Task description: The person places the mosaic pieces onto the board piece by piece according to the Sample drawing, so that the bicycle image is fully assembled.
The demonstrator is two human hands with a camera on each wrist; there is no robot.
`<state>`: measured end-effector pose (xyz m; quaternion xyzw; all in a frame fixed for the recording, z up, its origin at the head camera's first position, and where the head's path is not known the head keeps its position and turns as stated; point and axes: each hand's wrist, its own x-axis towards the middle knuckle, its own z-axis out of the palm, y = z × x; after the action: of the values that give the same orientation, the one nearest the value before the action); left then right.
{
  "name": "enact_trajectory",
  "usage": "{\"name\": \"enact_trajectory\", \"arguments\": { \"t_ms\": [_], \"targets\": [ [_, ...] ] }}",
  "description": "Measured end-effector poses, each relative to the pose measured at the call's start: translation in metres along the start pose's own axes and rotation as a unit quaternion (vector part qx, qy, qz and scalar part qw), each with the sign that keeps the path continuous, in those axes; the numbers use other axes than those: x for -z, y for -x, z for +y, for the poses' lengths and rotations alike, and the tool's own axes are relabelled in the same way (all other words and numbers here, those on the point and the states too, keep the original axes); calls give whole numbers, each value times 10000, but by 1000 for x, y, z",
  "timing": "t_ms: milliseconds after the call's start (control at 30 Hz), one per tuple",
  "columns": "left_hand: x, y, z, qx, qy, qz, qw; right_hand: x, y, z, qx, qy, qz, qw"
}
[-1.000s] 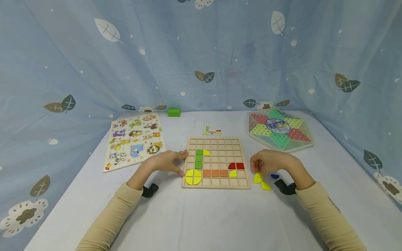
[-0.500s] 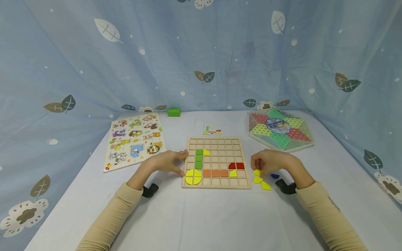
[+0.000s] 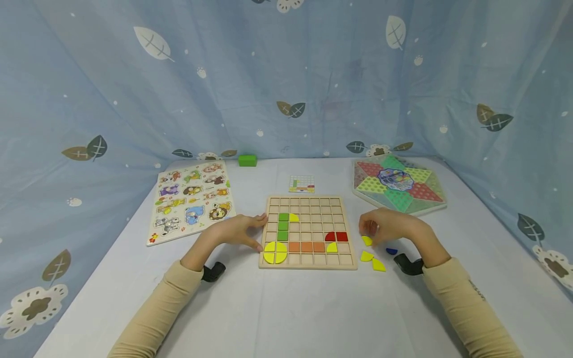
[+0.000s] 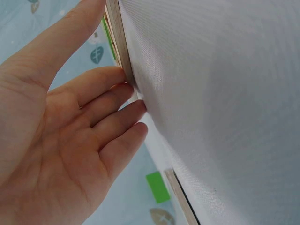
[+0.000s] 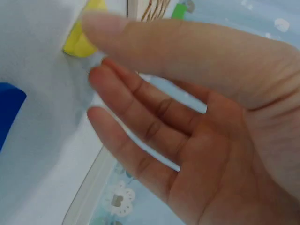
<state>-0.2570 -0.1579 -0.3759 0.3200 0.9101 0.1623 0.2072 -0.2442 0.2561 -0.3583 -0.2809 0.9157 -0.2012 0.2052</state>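
My left hand (image 3: 239, 231) rests against the left edge of the wooden grid board (image 3: 313, 206), thumb and fingertips touching its side; in the left wrist view the fingers (image 4: 101, 101) are fairly straight. Coloured tiles fill several cells of the board, in green, yellow, orange and red. Right of the board, my right hand (image 3: 385, 226) is over a yellow quarter-circle tile (image 3: 367, 241), pinching it; the index fingertip is hidden. In the right wrist view the thumb covers part of this tile (image 5: 80, 44). Two more yellow tiles (image 3: 378, 265) and a blue tile (image 3: 391, 251) lie nearby.
A small pattern card (image 3: 302, 183) lies behind the board. At the back left are an animal puzzle board (image 3: 190, 201) and a green block (image 3: 247, 160). A star-patterned game board (image 3: 398, 184) lies at the back right. A curtain hangs behind the white table.
One yellow tile has slid slightly away from the other yellow tiles, along with my right hand, toward the back. The left hand and the grid board have not moved.
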Motion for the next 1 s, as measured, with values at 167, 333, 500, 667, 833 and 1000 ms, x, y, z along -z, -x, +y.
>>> {"name": "enact_trajectory", "arguments": {
  "t_ms": [167,333,500,667,833,1000],
  "targets": [
    [0,0,0,8,10,-4,10000,0,-2,4,257,-252,-162,9992],
    [0,0,0,8,20,-3,10000,-3,-5,8,285,-266,-141,9991],
    [0,1,0,21,32,5,10000,-4,-5,7,187,-258,-41,9995],
    [0,0,0,-3,27,19,10000,-4,-6,7,10,-206,88,9997],
    [0,0,0,-9,42,7,10000,-4,-6,8,49,-264,123,9996],
    [1,0,1,14,34,-10,10000,-5,-7,11,159,-247,145,9995]
  ]
}}
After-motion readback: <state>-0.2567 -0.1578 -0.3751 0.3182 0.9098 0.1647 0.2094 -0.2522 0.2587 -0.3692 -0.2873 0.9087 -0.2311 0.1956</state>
